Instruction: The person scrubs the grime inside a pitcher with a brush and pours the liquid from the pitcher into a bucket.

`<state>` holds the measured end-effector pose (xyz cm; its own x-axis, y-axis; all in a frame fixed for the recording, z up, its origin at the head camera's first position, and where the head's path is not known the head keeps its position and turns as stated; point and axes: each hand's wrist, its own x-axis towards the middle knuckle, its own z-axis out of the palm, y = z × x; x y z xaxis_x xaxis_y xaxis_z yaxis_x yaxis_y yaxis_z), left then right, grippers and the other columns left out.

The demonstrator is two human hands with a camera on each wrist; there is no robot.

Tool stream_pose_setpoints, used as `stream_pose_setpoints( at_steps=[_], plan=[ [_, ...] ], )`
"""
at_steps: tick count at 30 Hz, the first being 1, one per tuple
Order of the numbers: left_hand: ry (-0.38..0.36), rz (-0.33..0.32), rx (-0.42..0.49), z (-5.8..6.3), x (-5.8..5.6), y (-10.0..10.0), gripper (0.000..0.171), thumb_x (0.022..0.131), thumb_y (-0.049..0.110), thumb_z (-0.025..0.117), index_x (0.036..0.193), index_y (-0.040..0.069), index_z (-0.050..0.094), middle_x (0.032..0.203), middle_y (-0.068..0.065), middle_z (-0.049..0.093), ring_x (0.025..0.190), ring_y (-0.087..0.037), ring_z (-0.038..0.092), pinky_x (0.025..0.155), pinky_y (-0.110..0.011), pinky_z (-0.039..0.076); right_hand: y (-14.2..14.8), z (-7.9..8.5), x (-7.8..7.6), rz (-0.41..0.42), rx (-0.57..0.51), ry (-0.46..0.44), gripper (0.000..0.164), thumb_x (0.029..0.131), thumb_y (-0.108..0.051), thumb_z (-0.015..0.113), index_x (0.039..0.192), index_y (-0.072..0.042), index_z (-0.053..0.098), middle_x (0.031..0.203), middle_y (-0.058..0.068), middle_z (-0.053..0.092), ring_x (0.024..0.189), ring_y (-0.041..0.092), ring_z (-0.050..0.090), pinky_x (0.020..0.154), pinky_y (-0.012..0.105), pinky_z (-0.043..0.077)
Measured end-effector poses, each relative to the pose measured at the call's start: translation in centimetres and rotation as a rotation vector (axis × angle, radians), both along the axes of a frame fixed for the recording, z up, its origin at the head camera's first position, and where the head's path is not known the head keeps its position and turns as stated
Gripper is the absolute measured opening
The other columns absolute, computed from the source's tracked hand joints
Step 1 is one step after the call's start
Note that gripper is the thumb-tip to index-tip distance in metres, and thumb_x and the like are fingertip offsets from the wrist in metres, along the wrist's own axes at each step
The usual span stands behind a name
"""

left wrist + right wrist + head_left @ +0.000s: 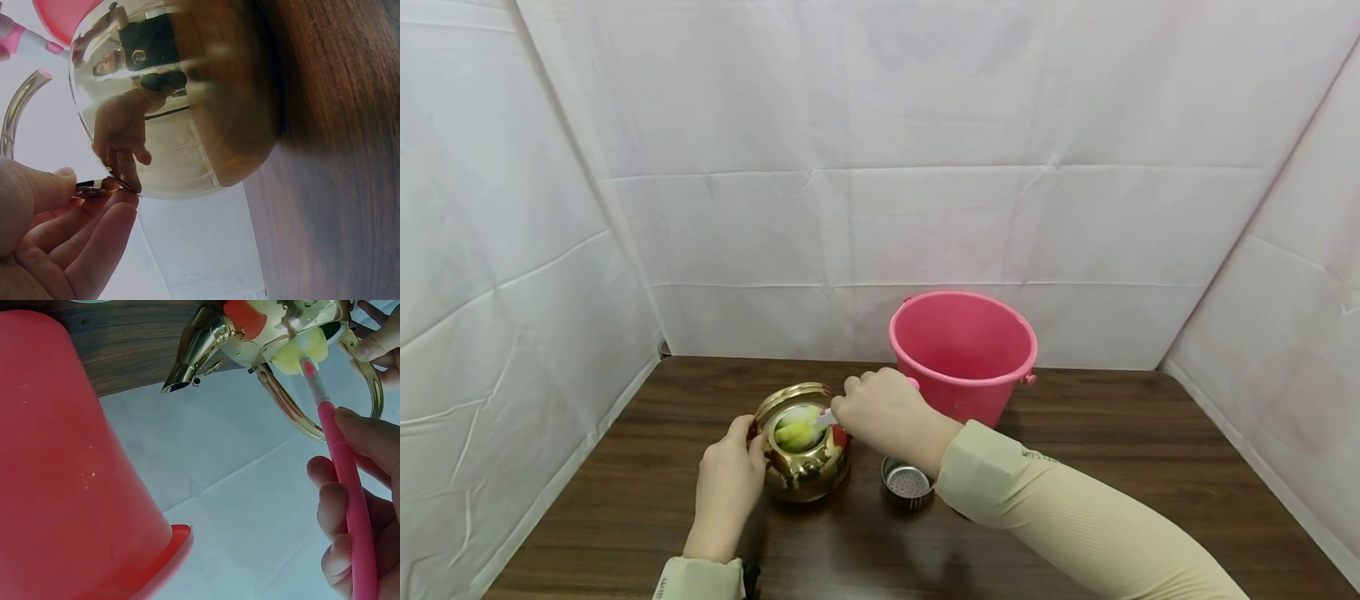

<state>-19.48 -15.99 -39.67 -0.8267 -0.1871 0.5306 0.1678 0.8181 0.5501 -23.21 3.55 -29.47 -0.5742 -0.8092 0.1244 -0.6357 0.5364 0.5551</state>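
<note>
A shiny gold kettle (803, 482) stands lidless on the table, its curved handle (375, 394) tipped to one side of the mouth. With thumb and fingers, my left hand (730, 479) pinches the metal fitting at the handle's base, clearest in the left wrist view. My right hand (887, 412) grips the pink handle of a sponge brush (350, 487). Its yellow and white sponge head (797, 429) sits in the kettle's mouth, the lower part hidden inside. In the right wrist view the spout (197, 350) points toward the bucket side.
Behind my right hand stands a pink bucket (992, 400). A small round dark piece with a perforated metal inside (907, 483) lies right of the kettle, partly under my right forearm. White cloth (925, 225) walls the dark wooden table (1112, 475) at back and sides.
</note>
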Motion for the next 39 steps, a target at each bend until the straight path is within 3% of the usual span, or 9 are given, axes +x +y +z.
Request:
stream_pose_setpoints(
  at_steps=[15, 25, 39],
  plan=[
    [-0.005, 0.002, -0.005, 0.4, 0.0, -0.1, 0.018, 0.089, 0.005, 0.062, 0.103, -0.005, 0.059, 0.085, -0.027, 0.069, 0.066, -0.041, 0.065, 0.054, -0.049, 0.050, -0.1, 0.3, 0.6, -0.001, 0.063, -0.038, 0.014, 0.085, -0.013, 0.067, 0.094, -0.025, 0.069, 0.078, -0.004, 0.063, 0.068, 0.014, 0.061, 0.051, 0.025, 0.048],
    [-0.028, 0.007, 0.003, 0.2, -0.1, -0.2, 0.018, 0.089, 0.007, 0.062, 0.104, -0.004, 0.059, 0.086, -0.026, 0.069, 0.068, -0.040, 0.066, 0.055, -0.049, 0.050, 0.4, 0.1, 0.9, 0.025, 0.048, -0.016, 0.011, 0.086, -0.017, 0.069, 0.093, -0.025, 0.071, 0.075, -0.004, 0.063, 0.062, 0.014, 0.060, 0.047, 0.026, 0.046],
    [-0.023, 0.007, 0.010, 0.4, 0.2, 0.1, 0.017, 0.089, 0.006, 0.062, 0.103, -0.004, 0.059, 0.085, -0.026, 0.069, 0.067, -0.040, 0.066, 0.055, -0.049, 0.050, 0.5, 0.4, 1.2, -0.038, 0.068, -0.063, 0.014, 0.084, -0.019, 0.071, 0.096, -0.026, 0.072, 0.078, -0.003, 0.064, 0.065, 0.015, 0.061, 0.044, 0.029, 0.047]
  ],
)
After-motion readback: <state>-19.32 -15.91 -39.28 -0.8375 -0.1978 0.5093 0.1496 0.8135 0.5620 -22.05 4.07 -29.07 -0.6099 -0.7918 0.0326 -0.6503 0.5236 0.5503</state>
